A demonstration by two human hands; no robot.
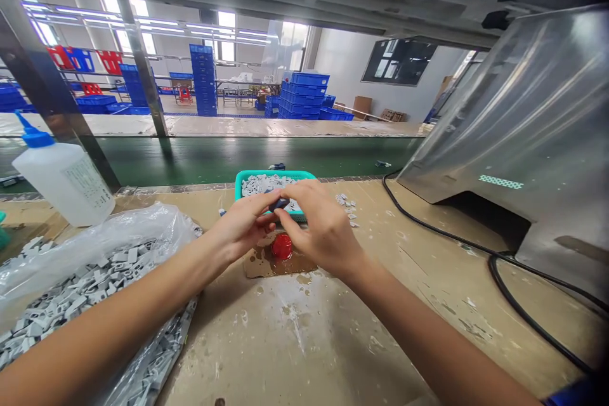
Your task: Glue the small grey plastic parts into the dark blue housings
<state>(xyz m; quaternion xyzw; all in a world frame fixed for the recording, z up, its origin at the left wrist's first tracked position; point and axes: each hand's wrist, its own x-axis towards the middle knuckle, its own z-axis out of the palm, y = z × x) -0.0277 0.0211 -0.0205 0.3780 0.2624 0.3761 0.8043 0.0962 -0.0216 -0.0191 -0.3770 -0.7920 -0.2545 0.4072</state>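
Above the front of a teal plastic basket [245, 177], my left hand [245, 225] and my right hand [326, 225] meet with fingers closed around a small dark plastic part [278, 204]. My fingers cover most of it, so its exact kind does not show. Small grey plastic pieces [261, 184] heap up inside the basket. Below my hands, a round red item [281, 246], shiny as if wet, sits on a stained brown pad [259, 266]. Several loose grey pieces [346, 201] lie on the bench right of the basket.
A clear bag [157, 222] of grey pieces spreads across the left, before a white bottle [66, 177] with a blue nozzle. A black cable [428, 222] runs beside a metal housing [518, 139] at right. Beyond the bench [295, 342] lies a green conveyor belt [204, 158] carrying dark parts.
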